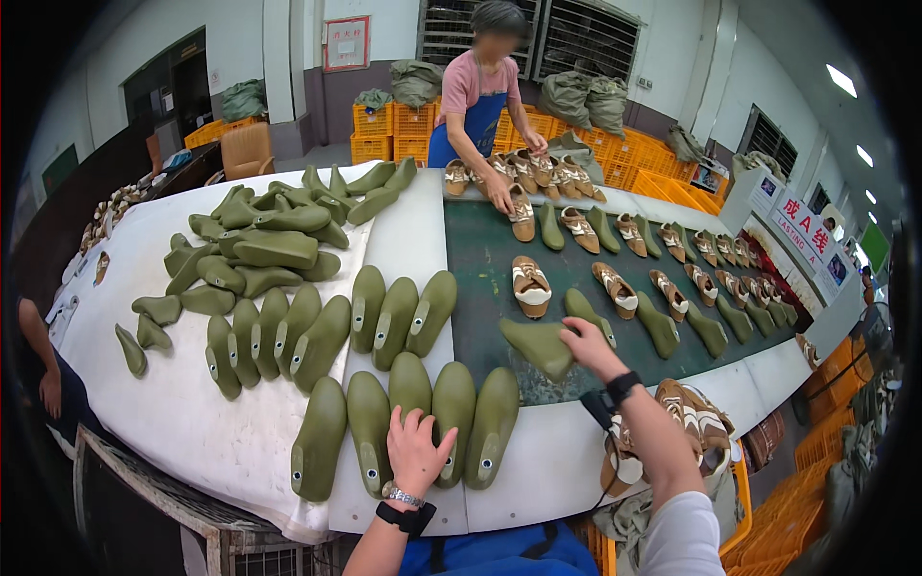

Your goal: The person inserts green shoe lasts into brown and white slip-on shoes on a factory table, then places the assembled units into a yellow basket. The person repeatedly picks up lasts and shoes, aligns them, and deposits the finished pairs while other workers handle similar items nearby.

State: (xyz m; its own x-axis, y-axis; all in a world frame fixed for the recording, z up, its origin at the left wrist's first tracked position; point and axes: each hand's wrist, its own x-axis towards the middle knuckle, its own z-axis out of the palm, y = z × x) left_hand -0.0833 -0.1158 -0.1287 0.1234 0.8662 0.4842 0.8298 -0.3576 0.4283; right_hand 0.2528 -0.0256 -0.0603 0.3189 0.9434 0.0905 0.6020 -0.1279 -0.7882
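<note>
Green shoe lasts [410, 379] – five of them – lie side by side along the near edge of the white counter [567, 461], dotted ends toward the person, rounded ends pointing away. At the right, an orange crate [741, 494] stands below the edge, with grey-green cloth [629, 528] in or against it; brown-and-white shoes [677, 413] rise just beside, and I cannot tell whether they sit in the crate. The left hand [418, 459] reaches up from the lower edge, back upward, its fingers spread over the middle last, thumb out toward the neighbour on the right. Farther in, the right hand [594, 353] comes from the lower right, its fingers gripping the right end of a held last [538, 348] over the dark green belt [475, 278]. That last points left and slightly away, its long axis slanting across the belt – whether it touches the belt I cannot tell. Past it, lasts and shoes alternate in rows; a loose heap of lasts [279, 250] lies at the left. On the far side a co-worker [471, 106] touches a shoe [521, 216]; behind, orange crates [373, 121] bear grey-green sacks [416, 84].
</note>
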